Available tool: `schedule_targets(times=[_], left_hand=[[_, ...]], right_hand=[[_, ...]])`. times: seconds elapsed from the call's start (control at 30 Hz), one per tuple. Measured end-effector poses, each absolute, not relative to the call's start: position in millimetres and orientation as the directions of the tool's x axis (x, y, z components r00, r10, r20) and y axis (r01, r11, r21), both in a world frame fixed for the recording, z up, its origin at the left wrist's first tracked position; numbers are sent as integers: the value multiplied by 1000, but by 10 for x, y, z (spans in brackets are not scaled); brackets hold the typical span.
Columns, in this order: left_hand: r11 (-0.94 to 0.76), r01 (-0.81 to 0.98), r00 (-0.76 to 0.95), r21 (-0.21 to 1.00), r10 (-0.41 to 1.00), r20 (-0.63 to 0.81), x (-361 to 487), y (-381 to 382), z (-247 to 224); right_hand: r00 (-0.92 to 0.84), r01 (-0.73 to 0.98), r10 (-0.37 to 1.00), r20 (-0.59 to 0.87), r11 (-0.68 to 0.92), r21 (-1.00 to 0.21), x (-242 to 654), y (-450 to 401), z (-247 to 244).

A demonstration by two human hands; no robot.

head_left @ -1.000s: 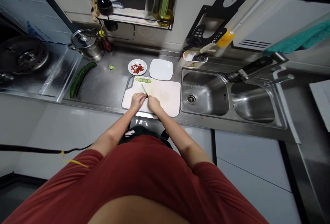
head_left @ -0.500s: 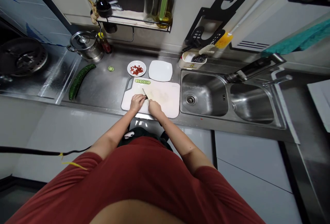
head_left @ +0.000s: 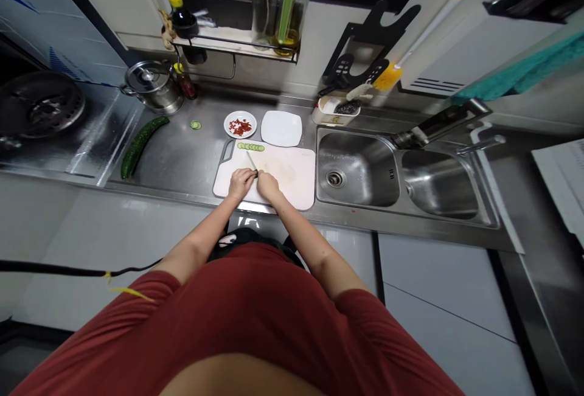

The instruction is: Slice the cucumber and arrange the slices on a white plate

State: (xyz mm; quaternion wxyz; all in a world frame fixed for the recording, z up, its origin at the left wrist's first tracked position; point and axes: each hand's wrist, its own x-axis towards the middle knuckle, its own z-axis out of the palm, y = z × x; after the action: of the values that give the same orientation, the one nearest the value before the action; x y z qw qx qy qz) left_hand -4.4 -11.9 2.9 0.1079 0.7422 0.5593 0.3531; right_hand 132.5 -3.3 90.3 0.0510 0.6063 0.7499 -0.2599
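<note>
Bringing my right hand (head_left: 268,186) in closer to my left hand (head_left: 241,183) than a moment ago, I keep it closed around the kitchen knife (head_left: 250,162), its blade angled over the white cutting board (head_left: 292,177). My left fingers (head_left: 249,176) pinch the dark cucumber end (head_left: 256,173) right against the blade, while the cucumber slices (head_left: 250,147) lie in a row along the board's far edge.

Knife (head_left: 250,161) handle hidden, small piece (head_left: 257,173) unclear
</note>
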Motion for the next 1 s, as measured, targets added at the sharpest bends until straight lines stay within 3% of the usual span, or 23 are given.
schedule_targets(times=[0.43,1.0], left_hand=[[-361,745,121,561,900,419,-31,-129,39],[-339,752,120,566,914,388,-37,-131,59]], right_hand=[[-221,961,868,-445,118,-248,1579,-418,794],[-241,940,876,-417,104,-325,1339,-71,870]])
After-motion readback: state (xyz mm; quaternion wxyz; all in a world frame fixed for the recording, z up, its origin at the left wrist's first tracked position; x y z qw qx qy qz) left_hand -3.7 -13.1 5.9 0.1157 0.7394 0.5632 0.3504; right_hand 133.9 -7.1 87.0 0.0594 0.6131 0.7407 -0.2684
